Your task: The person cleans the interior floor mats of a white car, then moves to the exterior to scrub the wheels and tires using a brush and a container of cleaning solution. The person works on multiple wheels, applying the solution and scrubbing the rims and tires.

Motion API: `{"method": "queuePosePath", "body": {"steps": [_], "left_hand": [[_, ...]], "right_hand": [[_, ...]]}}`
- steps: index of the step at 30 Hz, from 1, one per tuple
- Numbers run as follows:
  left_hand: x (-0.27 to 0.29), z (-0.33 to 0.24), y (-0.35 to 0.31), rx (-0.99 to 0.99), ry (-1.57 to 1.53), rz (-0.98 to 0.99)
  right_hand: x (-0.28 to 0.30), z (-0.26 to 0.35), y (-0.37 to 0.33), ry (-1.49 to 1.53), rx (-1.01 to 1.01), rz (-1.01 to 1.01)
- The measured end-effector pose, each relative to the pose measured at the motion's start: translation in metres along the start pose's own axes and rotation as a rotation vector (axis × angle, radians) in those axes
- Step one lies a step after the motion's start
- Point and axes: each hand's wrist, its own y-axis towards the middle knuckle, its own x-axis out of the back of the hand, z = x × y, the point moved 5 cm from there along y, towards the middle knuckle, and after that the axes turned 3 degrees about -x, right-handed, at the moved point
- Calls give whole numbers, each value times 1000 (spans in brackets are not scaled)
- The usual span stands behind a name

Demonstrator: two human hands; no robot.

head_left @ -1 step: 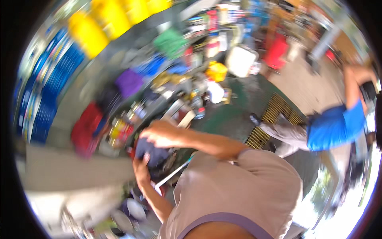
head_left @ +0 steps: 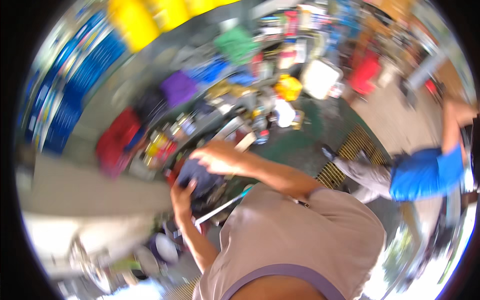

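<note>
Both hands are at a dark blue, soft-looking item (head_left: 201, 176), perhaps cloth; motion blur hides its exact kind. My left hand (head_left: 183, 196) grips its near left edge, the thumb lying across the front. On its upper edge rests my right hand (head_left: 220, 157), fingers bent over it and pointing left. Some of the right fingertips are smeared. A dark, cluttered patch shows just under the item. Close by on the right lies a pale stick or tube (head_left: 220, 207) with a teal end, slanting toward my shirt.
Beyond my hands runs a heaped row of goods: yellow and red packages (head_left: 161, 149), a purple cloth (head_left: 179, 89), a green cloth (head_left: 237, 45), a white container (head_left: 320, 79). A red bag (head_left: 120, 140) sits left. On the right, a person in blue shorts (head_left: 425, 172) stands beside a yellow grate (head_left: 357, 150).
The whole view has swung slightly, so the surroundings sit farther right in the picture. Both hands stay on the dark blue item with almost the same grip.
</note>
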Motion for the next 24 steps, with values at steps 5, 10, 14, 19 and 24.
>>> {"method": "queuePosePath", "body": {"steps": [5,10,14,19,24], "left_hand": [[21,-51,-37,-84,722,-508],[11,-87,-63,-387,1079,-442],[6,-114,-60,-379,1115,-440],[-7,-119,-41,-389,827,-406],[-17,-70,-9,-137,298,-338]], "right_hand": [[-8,0,-16,77,-147,101],[-6,-8,-1,-5,63,56],[11,-4,6,121,180,-21],[12,-17,16,758,27,38],[-16,-57,27,825,-258,2]]}}
